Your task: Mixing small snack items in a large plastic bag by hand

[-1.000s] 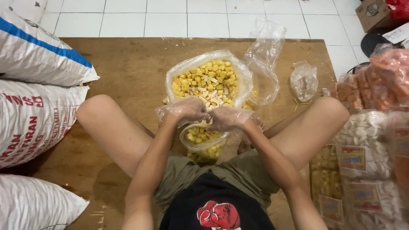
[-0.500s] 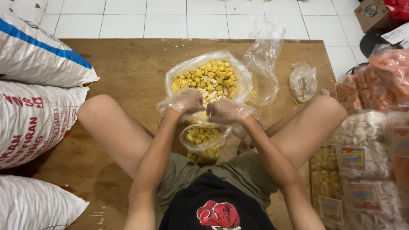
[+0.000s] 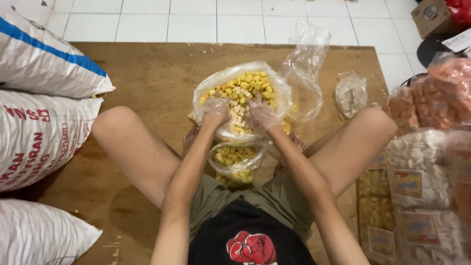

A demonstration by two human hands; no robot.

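I sit on a wooden board with my legs spread. A large clear plastic bag full of yellow and pale snack pieces lies open in front of me. My left hand and my right hand, both in thin clear plastic gloves, reach into its near side among the pieces. Whether they hold pieces cannot be told. A small clear bag, partly filled with the same yellow pieces, stands open between my legs just below my hands.
Three big white woven sacks lie stacked along the left. Sealed packs of white, yellow and orange snacks pile up on the right. An empty clear bag and a small knotted bag lie beyond the large bag. White floor tiles lie beyond the board.
My hands have left the mouth of the small bag and moved forward into the large bag of snack pieces. The small bag now stands open by itself.
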